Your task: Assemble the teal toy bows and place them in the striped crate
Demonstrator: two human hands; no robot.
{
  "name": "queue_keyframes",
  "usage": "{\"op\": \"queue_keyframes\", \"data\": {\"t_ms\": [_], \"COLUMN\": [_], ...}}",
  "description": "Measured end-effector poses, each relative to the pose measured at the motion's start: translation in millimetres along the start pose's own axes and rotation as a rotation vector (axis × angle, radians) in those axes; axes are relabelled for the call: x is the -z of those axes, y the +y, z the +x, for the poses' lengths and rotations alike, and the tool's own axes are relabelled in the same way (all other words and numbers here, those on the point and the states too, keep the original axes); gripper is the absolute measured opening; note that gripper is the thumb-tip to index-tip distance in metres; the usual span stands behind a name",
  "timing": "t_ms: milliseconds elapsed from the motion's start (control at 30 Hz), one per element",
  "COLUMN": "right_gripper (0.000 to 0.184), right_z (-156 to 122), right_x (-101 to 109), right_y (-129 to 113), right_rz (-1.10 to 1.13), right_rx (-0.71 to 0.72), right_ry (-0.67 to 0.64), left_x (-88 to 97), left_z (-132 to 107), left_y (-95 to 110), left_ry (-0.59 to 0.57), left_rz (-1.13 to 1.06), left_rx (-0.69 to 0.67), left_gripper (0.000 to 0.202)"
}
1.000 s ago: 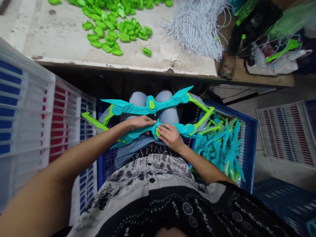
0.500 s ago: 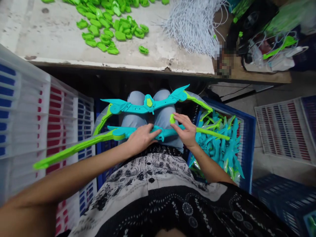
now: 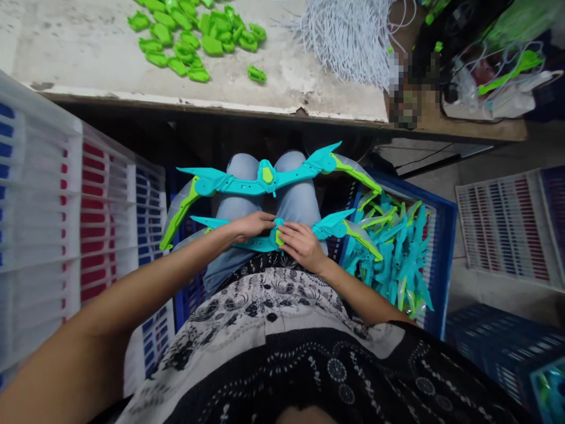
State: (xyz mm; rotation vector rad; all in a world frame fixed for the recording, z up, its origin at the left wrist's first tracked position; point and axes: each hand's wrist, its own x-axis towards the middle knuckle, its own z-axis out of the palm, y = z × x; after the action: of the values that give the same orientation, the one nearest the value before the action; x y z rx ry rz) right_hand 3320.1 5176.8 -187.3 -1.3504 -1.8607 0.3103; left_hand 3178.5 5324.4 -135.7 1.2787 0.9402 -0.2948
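Note:
Two teal toy bows with green limb tips lie across my lap. The far bow (image 3: 229,185) rests on my knees and carries a green centre piece. The near bow (image 3: 335,224) is under both hands. My left hand (image 3: 249,227) lies on its grip with curled fingers, holding it down. My right hand (image 3: 302,244) presses a small green centre piece (image 3: 278,237) onto the middle of this bow, fingers closed over it.
A blue crate (image 3: 444,235) at my right holds several teal and green bows (image 3: 397,253). White slotted crates (image 3: 66,218) stand at my left. The worktable (image 3: 88,65) ahead carries loose green pieces (image 3: 189,35) and a bundle of white cords (image 3: 348,41).
Half a second ago my right hand held the green piece above the near bow, whose left limb stuck far out. Now the bow lies level and the piece sits at its centre.

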Motion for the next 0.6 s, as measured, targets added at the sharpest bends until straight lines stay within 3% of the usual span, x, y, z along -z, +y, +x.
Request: {"op": "queue_keyframes", "data": {"t_ms": [100,267,433,600], "right_gripper": [0.026,0.020,0.037,0.026], "right_z": [-1.8,-0.7,5.8,3.8], "right_x": [-5.9,-10.9,-11.8,-10.3], "right_y": [-2.6,-9.2,-8.4,-9.1], "right_rz": [0.006,0.098,0.114,0.106], "right_rx": [-0.061,-0.292,-0.506,-0.514], "right_ry": [0.009,0.048,-0.050,-0.107], "left_x": [0.0,-0.9,-7.4,-11.9], "left_z": [-2.1,-3.8,-4.4,-2.3], "left_y": [-1.8,-2.8,-4.4,-8.4], "left_ry": [-0.022,-0.019,0.015,0.068], "left_rz": [-0.015,0.053,0.058,0.148], "left_rx": [-0.019,-0.100,-0.114,-0.177], "left_gripper": [0.045,0.052,0.049,0.045]}}
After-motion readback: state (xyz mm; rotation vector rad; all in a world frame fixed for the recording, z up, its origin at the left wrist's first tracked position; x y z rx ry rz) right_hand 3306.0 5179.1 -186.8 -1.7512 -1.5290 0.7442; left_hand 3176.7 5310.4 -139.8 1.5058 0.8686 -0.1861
